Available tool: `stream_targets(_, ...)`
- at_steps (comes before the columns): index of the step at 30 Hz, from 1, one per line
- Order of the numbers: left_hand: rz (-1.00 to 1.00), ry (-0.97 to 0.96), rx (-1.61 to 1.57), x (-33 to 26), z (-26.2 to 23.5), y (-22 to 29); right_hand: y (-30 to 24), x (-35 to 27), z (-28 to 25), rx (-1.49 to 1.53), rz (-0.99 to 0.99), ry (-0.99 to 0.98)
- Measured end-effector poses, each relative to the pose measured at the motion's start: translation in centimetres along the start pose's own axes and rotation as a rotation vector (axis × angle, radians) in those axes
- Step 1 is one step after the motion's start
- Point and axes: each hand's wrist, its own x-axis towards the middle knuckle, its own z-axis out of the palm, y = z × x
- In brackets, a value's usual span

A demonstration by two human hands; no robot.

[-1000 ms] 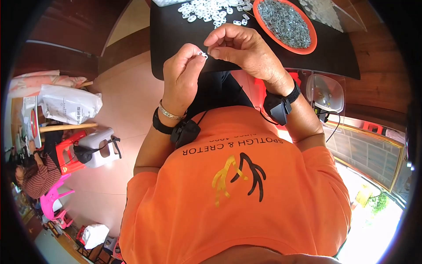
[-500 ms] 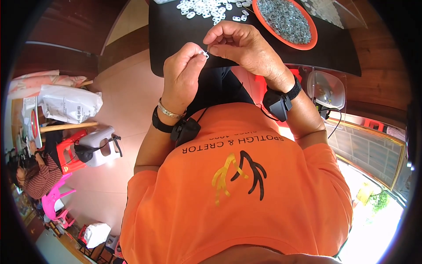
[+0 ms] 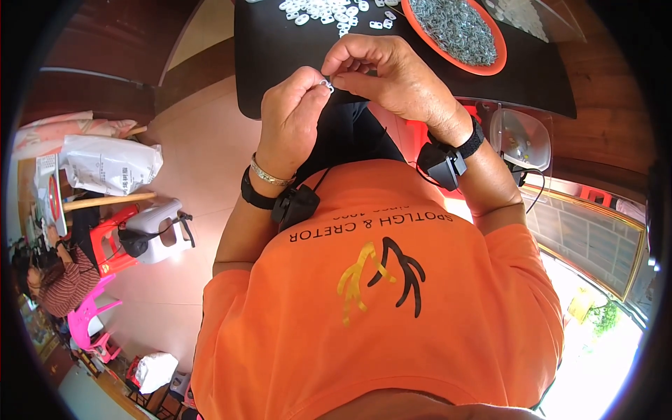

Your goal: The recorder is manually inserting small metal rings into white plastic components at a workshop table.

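My left hand [image 3: 290, 115] is closed, thumb and forefinger pinching a small white plastic piece [image 3: 327, 86] with holes in it. Against that piece, the thumb and forefinger of my right hand [image 3: 395, 78] are pressed together; whatever tiny part they grip is too small to make out. Both hands meet just over the near edge of the black table [image 3: 273, 59]. Beyond them lies a loose pile of similar white pieces [image 3: 323, 10]. An orange bowl [image 3: 484, 71] full of small shiny metal parts [image 3: 455, 31] stands to the right of the pile.
A translucent plastic tub [image 3: 521, 136] sits below the table's right edge. Clear bags of pale pieces [image 3: 521, 17] lie at the far right. On the left, another person [image 3: 66, 287] sits near a red stool [image 3: 115, 241], a pink chair [image 3: 84, 318] and a white bag [image 3: 112, 164].
My right fingertips have shifted slightly and stay pressed to the white piece. My left hand keeps its pinch. The view has moved a little.
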Motion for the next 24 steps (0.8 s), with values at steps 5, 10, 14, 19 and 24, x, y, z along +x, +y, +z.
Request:
stream_targets(5,0.017,-0.023,0.032,-0.1,-0.1,-0.1,-0.4,0.0,-0.1,-0.088,-0.009,-0.013)
stream_targets(10,0.011,0.001,-0.047,-0.1,0.2,-0.4,-0.9,0.2,-0.1,-0.139,-0.006,-0.024)
stream_targets(14,0.011,0.008,-0.05,-0.2,0.2,-0.5,-0.5,0.1,0.0,-0.066,-0.003,-0.006)
stream_targets(19,-0.043,0.018,-0.131,-0.2,0.0,-0.1,0.0,0.2,0.3,0.046,0.005,0.002)
stream_targets(24,-0.052,0.021,-0.152,-0.1,-0.1,-0.3,0.7,0.3,0.1,0.105,0.069,-0.013)
